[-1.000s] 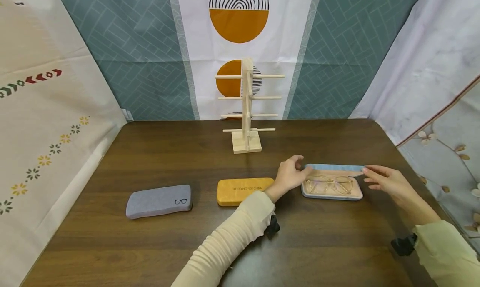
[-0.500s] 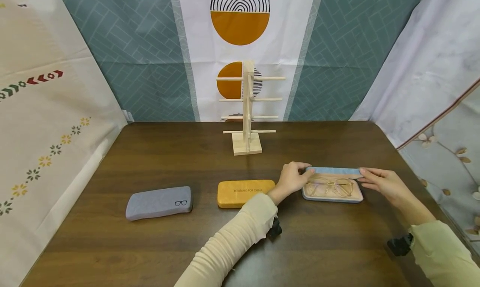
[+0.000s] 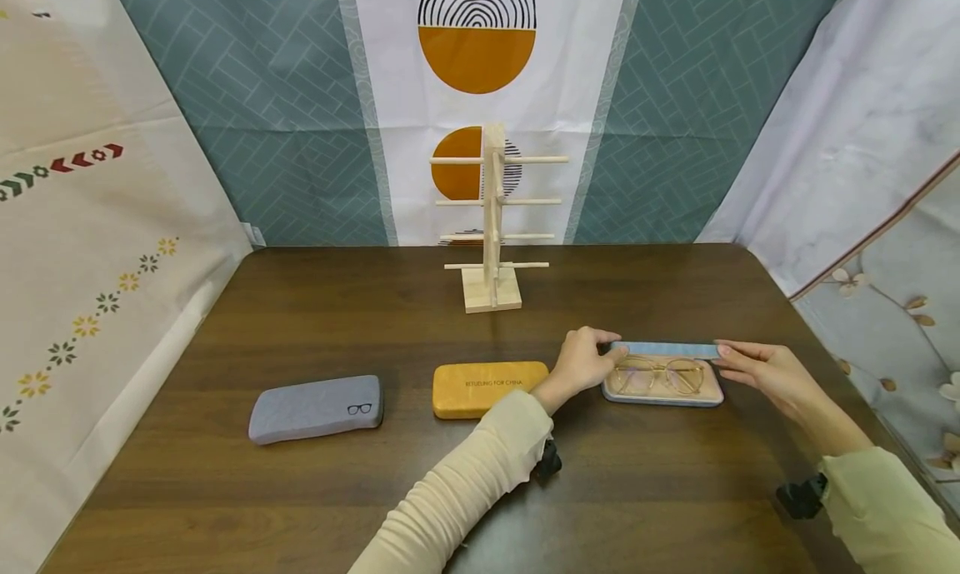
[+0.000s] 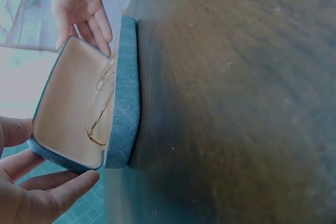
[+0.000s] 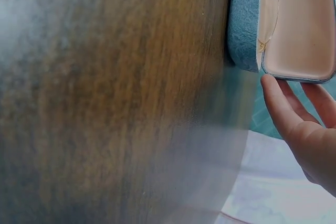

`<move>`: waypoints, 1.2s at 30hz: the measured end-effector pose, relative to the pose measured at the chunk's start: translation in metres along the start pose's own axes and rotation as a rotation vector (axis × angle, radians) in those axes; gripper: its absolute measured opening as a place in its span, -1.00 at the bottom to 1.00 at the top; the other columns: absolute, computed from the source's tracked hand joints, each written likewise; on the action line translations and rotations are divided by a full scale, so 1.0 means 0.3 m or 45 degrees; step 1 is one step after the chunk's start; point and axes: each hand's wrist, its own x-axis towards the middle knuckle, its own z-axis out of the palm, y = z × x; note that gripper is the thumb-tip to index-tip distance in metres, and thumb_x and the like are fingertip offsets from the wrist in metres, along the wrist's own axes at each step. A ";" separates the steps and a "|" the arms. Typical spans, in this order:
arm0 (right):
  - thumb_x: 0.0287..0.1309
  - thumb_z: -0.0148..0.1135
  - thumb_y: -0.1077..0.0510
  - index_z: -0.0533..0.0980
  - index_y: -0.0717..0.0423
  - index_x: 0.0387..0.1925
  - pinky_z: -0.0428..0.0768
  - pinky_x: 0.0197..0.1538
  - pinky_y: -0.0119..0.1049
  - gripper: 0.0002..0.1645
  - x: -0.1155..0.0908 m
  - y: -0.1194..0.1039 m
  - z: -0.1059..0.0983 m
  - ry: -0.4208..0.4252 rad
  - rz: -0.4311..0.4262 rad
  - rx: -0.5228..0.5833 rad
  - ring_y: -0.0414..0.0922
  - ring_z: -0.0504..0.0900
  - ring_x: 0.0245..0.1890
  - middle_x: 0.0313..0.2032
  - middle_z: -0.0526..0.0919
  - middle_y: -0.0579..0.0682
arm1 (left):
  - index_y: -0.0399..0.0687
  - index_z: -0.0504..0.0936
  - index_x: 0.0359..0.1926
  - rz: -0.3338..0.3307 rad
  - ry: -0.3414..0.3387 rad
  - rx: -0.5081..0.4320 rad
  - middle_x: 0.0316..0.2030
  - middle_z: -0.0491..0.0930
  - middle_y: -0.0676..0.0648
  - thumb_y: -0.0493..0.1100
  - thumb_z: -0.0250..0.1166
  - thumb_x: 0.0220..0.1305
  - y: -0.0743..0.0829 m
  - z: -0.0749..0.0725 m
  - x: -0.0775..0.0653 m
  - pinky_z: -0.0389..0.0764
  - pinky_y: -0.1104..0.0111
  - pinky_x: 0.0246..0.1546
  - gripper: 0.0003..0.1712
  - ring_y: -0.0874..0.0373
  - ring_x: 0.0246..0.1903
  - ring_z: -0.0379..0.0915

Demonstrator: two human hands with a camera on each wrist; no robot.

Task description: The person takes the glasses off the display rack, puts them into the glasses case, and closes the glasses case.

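Note:
A blue glasses case (image 3: 660, 401) with a pale peach lining stands raised-lidded on the right part of the table. Gold wire-framed glasses (image 3: 686, 376) lie in its base, also visible as thin gold rims (image 4: 97, 140) in the left wrist view. My left hand (image 3: 584, 362) grips the left end of the lid (image 4: 65, 98), thumb on its edge and fingers behind. At the opposite end, my right hand (image 3: 765, 371) holds the lid's corner between thumb and fingers. In the right wrist view its fingertips touch the lid's end, with the thumb hidden.
A yellow glasses case (image 3: 480, 389) lies closed just left, partly behind my left wrist. Farther left is a closed grey-blue glasses case (image 3: 315, 409). A wooden display rack (image 3: 492, 224) with several pegs stands at the back of the brown table (image 3: 337, 316).
The blue lid has tipped down toward me over the glasses, and both hands have moved with it. The right thumb and fingers now sit closer around the lid's corner.

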 end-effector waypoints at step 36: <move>0.13 0.21 0.20 0.13 0.53 0.20 0.56 -0.12 -0.20 -0.26 -0.089 -0.002 0.042 -0.090 0.075 -0.045 -0.49 0.50 -0.18 0.23 0.17 0.29 | -0.18 0.67 -0.17 0.077 -0.101 0.273 0.00 0.53 -0.13 -0.28 0.30 0.08 0.003 0.007 -0.072 0.47 0.41 -0.08 -0.76 0.02 0.04 0.41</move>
